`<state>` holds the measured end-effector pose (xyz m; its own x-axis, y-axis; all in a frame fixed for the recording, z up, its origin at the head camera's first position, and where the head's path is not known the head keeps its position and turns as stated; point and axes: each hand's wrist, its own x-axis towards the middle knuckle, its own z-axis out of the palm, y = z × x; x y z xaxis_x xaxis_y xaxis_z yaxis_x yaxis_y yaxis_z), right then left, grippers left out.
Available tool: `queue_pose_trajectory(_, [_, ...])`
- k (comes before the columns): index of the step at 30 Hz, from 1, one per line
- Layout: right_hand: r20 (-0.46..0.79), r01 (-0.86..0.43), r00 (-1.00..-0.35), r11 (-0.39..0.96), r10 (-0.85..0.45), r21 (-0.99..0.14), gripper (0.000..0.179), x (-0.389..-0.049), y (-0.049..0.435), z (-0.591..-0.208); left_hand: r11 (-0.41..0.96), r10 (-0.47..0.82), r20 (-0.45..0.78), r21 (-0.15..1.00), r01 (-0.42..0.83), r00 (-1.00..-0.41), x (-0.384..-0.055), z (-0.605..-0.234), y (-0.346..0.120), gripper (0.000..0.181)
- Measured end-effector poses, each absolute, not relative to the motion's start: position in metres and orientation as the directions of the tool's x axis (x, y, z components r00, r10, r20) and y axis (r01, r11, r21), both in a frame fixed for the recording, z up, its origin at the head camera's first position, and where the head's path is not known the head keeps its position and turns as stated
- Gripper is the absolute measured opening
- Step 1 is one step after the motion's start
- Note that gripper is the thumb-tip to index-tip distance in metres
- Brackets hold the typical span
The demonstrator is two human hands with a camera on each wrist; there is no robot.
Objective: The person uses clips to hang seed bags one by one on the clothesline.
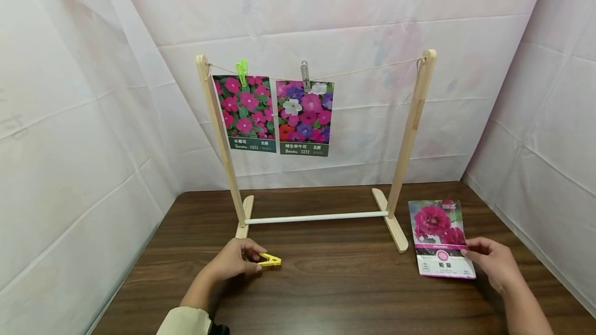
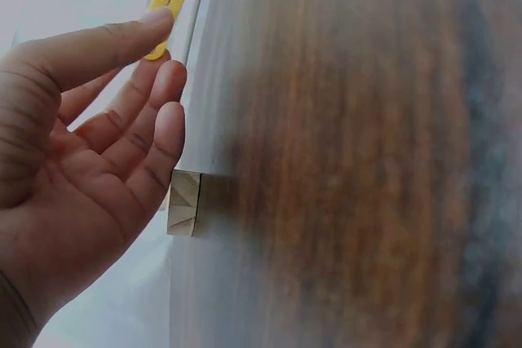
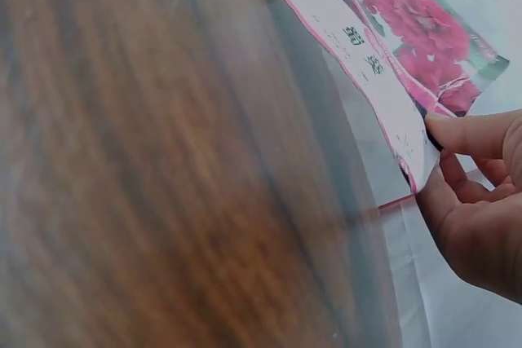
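Note:
Between thumb and fingers, my left hand point(image 1: 237, 260) pinches a yellow clothespin point(image 1: 270, 260) low over the table. The left wrist view shows the thumb pressed along the yellow clothespin point(image 2: 173, 6). At the right, my right hand point(image 1: 495, 262) holds a seed packet point(image 1: 437, 239) with a dark pink flower by its right edge. In the right wrist view the thumb lies on the packet's point(image 3: 424, 26) face and the other fingers are behind it. Two flower cards hang from the string: a pink one point(image 1: 247, 110) under a green clothespin point(image 1: 242, 72), a mixed-colour one point(image 1: 304, 118) under a grey clothespin point(image 1: 305, 75).
A wooden stand with a left post point(image 1: 219, 143) and right post point(image 1: 412, 128) carries the string point(image 1: 368, 70). A white rod point(image 1: 316, 217) joins its feet near the tabletop point(image 1: 321, 293). White cloth point(image 1: 465, 66) surrounds the table at back and sides.

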<state>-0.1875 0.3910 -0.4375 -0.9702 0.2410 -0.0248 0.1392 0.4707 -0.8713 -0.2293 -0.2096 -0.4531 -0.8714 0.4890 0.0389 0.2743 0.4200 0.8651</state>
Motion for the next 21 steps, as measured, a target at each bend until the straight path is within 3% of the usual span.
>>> queue_pose_trajectory(12, [0.067,0.031,-0.965,0.364,0.252,-0.931,0.004,-0.185,0.370,-0.423,0.404,0.435,0.118,0.860,0.311,-0.893,-0.229,-0.452,-0.208,0.027])
queue_pose_trajectory(21, [0.104,-0.064,-0.968,0.177,0.228,-0.982,0.012,-0.185,0.348,-0.407,0.412,0.389,0.166,0.848,0.332,-0.906,-0.226,-0.440,-0.201,0.026])
